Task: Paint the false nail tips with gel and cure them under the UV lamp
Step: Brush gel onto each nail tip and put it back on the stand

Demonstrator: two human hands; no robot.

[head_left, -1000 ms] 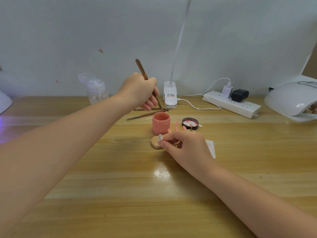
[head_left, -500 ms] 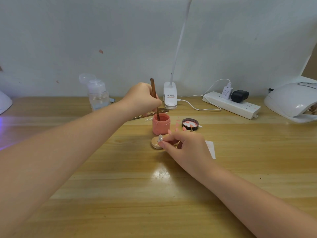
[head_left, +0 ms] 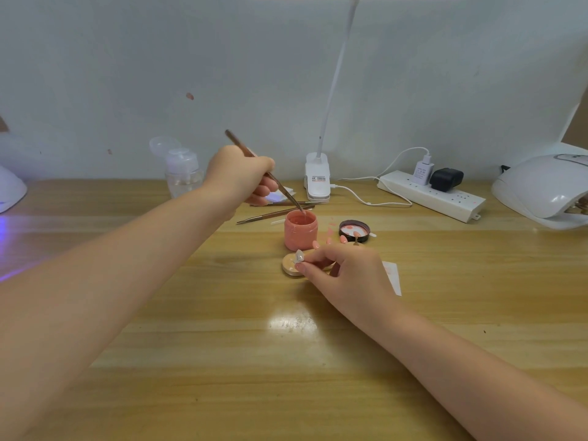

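At the pink gel pot (head_left: 300,230), the left hand (head_left: 243,176) pinching the brush (head_left: 264,171) has re-tilted it, bristles still dipping — loading gel. Right hand (head_left: 345,276) keeps pinching the unpainted nail tip (head_left: 299,256) just before the pot; painting comes next.

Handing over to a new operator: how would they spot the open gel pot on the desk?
Find the white clip lamp at the wall; the gel pot stands just in front of it, mid-table. It is the small pink jar, lid off, with the left hand's brush dipped in it, unlike the dark lid beside it.
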